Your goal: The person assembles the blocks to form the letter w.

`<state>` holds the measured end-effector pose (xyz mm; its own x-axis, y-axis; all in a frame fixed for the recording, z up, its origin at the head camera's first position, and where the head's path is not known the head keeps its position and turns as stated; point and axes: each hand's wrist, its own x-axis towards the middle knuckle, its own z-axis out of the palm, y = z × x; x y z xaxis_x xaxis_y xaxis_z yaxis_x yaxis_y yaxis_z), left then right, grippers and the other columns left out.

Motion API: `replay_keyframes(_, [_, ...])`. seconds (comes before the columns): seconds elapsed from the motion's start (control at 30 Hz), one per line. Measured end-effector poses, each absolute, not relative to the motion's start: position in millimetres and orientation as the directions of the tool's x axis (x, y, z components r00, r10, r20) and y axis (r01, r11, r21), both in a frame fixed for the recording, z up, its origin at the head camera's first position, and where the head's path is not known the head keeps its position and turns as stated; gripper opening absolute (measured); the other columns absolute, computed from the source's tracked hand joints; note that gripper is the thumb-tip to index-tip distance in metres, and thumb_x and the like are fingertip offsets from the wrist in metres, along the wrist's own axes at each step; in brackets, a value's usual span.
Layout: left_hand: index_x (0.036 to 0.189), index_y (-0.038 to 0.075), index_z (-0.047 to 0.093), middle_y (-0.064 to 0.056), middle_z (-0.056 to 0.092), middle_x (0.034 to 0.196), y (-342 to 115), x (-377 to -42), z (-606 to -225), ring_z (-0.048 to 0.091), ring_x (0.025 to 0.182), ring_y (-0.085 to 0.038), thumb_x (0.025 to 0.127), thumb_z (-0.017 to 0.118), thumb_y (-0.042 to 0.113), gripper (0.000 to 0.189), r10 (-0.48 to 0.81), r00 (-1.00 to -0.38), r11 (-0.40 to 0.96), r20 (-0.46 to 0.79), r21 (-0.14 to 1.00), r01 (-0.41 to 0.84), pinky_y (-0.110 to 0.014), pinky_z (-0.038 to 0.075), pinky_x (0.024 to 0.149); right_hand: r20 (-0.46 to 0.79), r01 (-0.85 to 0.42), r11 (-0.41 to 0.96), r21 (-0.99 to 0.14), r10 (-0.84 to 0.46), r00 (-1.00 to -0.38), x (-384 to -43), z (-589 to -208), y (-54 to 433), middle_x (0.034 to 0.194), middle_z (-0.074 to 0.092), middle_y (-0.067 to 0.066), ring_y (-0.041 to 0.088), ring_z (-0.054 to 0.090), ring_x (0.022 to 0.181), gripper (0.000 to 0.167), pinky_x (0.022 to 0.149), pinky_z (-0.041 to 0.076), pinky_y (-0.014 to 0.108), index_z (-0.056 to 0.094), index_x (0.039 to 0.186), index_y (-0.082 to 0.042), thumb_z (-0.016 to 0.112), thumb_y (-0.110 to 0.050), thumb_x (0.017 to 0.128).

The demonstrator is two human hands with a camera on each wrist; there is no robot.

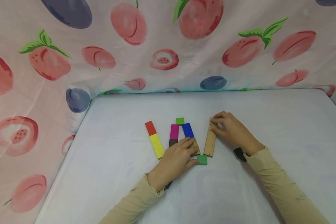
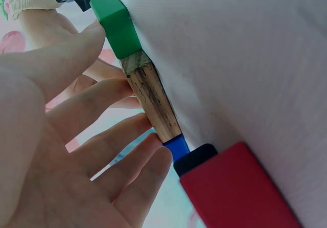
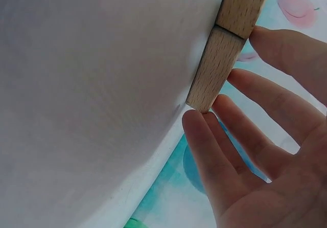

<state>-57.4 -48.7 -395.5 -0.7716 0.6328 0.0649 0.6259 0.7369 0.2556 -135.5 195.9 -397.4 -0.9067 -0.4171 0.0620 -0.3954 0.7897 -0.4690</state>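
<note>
My left hand [image 1: 173, 161] lies over the middle of a zigzag of flat coloured blocks. Its fingertips touch a wooden block [image 2: 156, 103] below the blue block [image 1: 188, 130], and its thumb touches the green block [image 1: 202, 160] at the bottom. My right hand [image 1: 232, 132] is at the far end of the right-hand row, its fingertips and thumb touching the small upper wooden block [image 3: 214, 69]. A longer wooden block [image 1: 209, 143] continues that row, end to end with it, down toward the green block. Part of the dark block [image 1: 172, 142] is hidden by my left hand.
Left of my left hand, a red block [image 1: 150, 128] and a yellow block [image 1: 156, 145] form a slanted row. A magenta block [image 1: 174, 132] and a light green block [image 1: 180, 121] stand nearby. Fruit-printed cloth [image 1: 134, 68] hangs behind the white table [image 1: 123, 109].
</note>
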Motion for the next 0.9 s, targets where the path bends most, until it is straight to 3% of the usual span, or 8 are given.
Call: replay_keyframes(0.9, [0.13, 0.014, 0.066, -0.007, 0.058, 0.141, -49.2, -60.6, -393.1, 0.05, 0.136, -0.023, 0.092, 0.07, 0.04, 0.046, 0.637, -0.767, 0.73, 0.08, 0.256, 0.633, -0.034, 0.039, 0.114, 0.179, -0.489, 0.77, -0.41, -0.458, -0.871, -131.2, -394.2, 194.8, 0.128, 0.056, 0.021, 0.038, 0.05, 0.122, 0.034, 0.102, 0.047, 0.053, 0.067, 0.123, 0.002, 0.071, -0.013, 0.093])
